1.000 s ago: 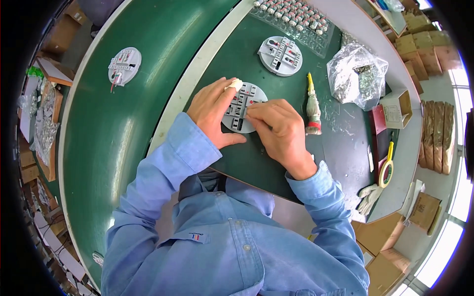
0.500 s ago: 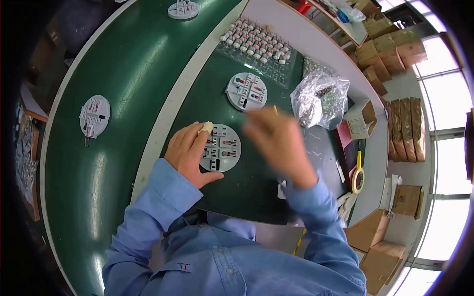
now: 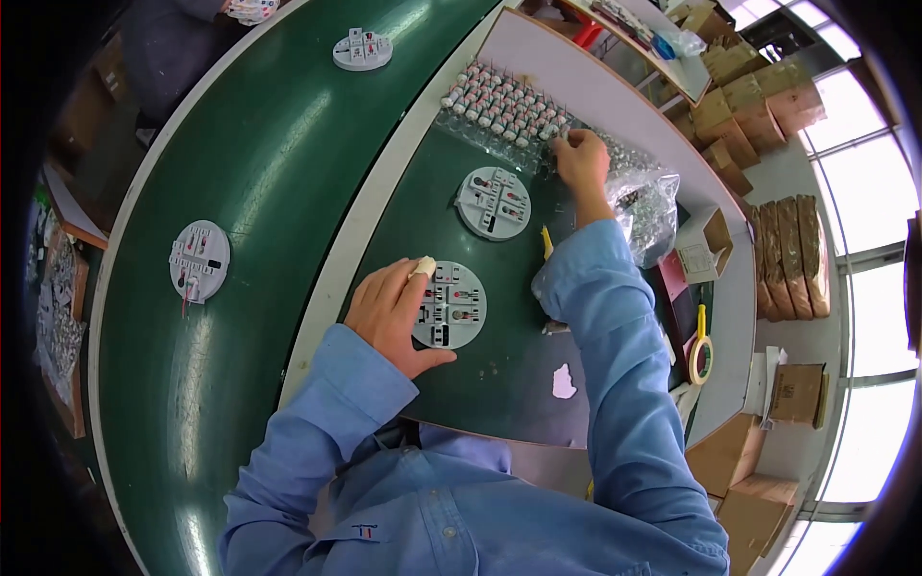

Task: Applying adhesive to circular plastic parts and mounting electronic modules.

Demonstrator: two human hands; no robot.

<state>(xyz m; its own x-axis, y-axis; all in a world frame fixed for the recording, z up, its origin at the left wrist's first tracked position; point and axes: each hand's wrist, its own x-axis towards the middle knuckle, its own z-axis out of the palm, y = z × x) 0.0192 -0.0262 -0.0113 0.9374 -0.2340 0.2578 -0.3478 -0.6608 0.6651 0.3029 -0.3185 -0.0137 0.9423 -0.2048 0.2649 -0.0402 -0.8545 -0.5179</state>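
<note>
My left hand (image 3: 392,315) rests on the dark green mat, its fingers lying on the left edge of a round grey disc (image 3: 449,305) with small red and white parts; one fingertip wears a pale cot. My right hand (image 3: 582,158) is stretched far forward to a clear tray of small red and white parts (image 3: 504,101), fingers curled at the tray's right end. Whether it holds a part I cannot tell. A second round grey disc (image 3: 494,203) lies between the two hands.
Two more grey discs (image 3: 199,260) (image 3: 362,49) sit on the curved green belt at left. A clear plastic bag of small parts (image 3: 649,204), a yellow-handled tool (image 3: 547,242), a tape roll (image 3: 702,358) and cardboard boxes (image 3: 743,82) lie to the right.
My right hand left the near disc and reached forward to the parts tray. My left hand stayed on the disc. The view shifted, so the belt's disc appears lower.
</note>
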